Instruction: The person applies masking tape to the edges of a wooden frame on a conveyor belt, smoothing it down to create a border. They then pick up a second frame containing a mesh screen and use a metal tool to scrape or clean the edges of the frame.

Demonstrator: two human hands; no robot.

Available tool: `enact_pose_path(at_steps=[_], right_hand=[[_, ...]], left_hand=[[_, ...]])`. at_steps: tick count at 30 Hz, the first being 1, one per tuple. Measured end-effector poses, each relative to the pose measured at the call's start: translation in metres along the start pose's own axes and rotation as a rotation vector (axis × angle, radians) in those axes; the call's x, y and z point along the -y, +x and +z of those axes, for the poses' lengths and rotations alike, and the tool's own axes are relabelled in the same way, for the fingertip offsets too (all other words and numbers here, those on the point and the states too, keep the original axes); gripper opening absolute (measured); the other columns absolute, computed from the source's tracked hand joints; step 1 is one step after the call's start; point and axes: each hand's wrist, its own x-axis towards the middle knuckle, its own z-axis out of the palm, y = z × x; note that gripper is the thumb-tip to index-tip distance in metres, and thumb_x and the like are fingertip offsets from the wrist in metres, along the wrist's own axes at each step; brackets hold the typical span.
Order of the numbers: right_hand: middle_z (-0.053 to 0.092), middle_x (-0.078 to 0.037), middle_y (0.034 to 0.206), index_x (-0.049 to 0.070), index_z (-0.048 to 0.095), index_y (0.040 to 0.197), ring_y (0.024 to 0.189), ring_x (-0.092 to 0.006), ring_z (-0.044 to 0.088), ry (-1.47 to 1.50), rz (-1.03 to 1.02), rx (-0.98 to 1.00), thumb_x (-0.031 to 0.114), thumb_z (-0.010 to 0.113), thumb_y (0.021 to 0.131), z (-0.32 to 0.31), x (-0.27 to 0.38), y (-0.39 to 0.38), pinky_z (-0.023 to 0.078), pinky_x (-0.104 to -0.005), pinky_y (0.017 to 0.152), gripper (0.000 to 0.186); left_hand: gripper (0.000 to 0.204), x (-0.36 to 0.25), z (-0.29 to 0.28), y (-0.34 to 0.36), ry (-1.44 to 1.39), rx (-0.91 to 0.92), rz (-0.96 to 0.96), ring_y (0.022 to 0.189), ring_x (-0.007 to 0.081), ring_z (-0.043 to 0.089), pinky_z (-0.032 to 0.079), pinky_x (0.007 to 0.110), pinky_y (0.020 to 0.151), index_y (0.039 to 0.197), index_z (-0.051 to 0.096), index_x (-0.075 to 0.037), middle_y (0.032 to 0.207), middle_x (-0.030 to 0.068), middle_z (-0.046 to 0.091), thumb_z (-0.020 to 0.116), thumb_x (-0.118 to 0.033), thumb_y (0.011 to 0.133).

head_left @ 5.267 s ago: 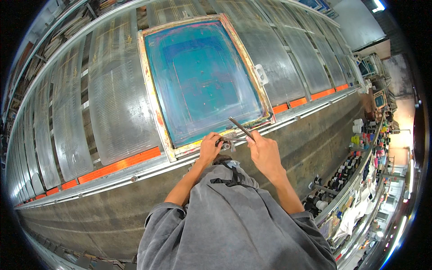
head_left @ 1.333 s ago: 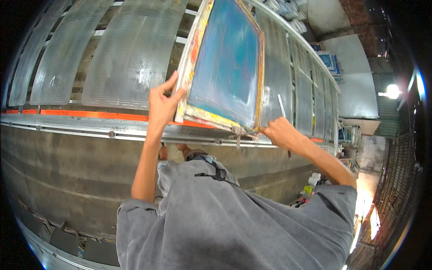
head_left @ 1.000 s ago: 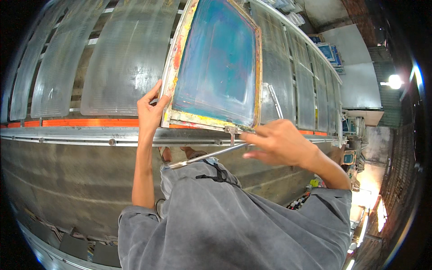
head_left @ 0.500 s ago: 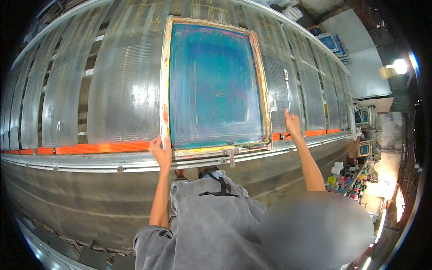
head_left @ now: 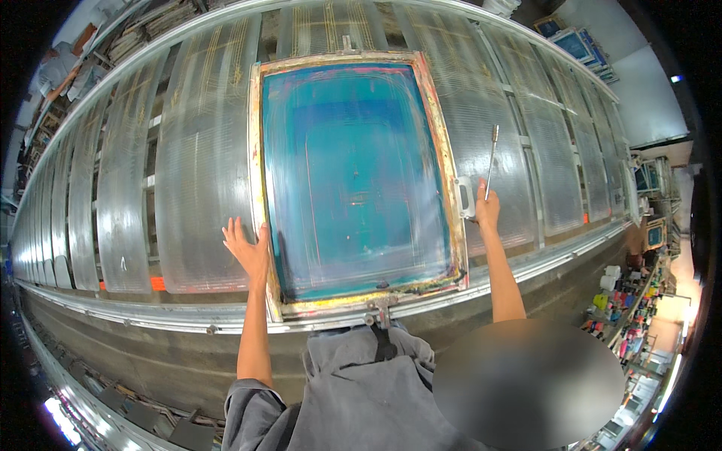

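Note:
A screen-printing frame (head_left: 256,150) with a paint-stained rim and teal-blue mesh (head_left: 353,180) lies over the long table. My left hand (head_left: 248,252) is at its left rail, fingers spread, thumb against or very near the rim. On the frame's other side, my right hand (head_left: 488,209) is closed around a slim silver wrench (head_left: 493,154), whose far end points away from me. Just left of that hand, a pale handle-shaped bracket (head_left: 465,198) is fixed to the frame's right rail. A metal clamp (head_left: 381,308) sits at the middle of the near rail.
Translucent ribbed panels (head_left: 203,188) line the table on both sides of the frame. A metal rail (head_left: 173,312) runs along the near edge. Other screen frames (head_left: 575,45) are stacked at the far right. Several coloured containers (head_left: 628,301) stand at the right.
My left hand has loosened from the frame's near left corner, its fingers now spread. My right hand, still with the wrench, is closer to the bracket. The view has shifted and orange strips show less.

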Motion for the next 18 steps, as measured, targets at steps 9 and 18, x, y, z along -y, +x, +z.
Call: enact_pose_path(at_steps=[9,18], right_hand=[[0.062,-0.008,0.069,0.004,0.075,0.108,0.061,-0.0186,0.059,0.234,0.380,0.194,0.039,0.053,0.106,0.050,0.012,0.032,0.045,-0.0363,0.060,0.041],[0.075,-0.018,0.087,0.000,0.075,0.094,0.082,-0.0344,0.071,0.093,0.177,0.046,0.038,0.049,0.107,0.055,0.012,0.020,0.051,-0.0446,0.078,0.048]], left_hand=[[0.079,-0.020,0.060,0.050,0.137,0.081,-0.063,0.154,0.0431,0.025,0.015,0.060,0.125,0.145,0.054,0.002,0.159,0.0212,0.043,0.076,-0.048,0.089],[0.061,-0.004,0.076,0.049,0.131,-0.006,-0.034,0.148,0.0437,0.038,0.025,0.053,0.124,0.139,0.060,0.005,0.152,0.0172,0.054,0.071,-0.037,0.095]])
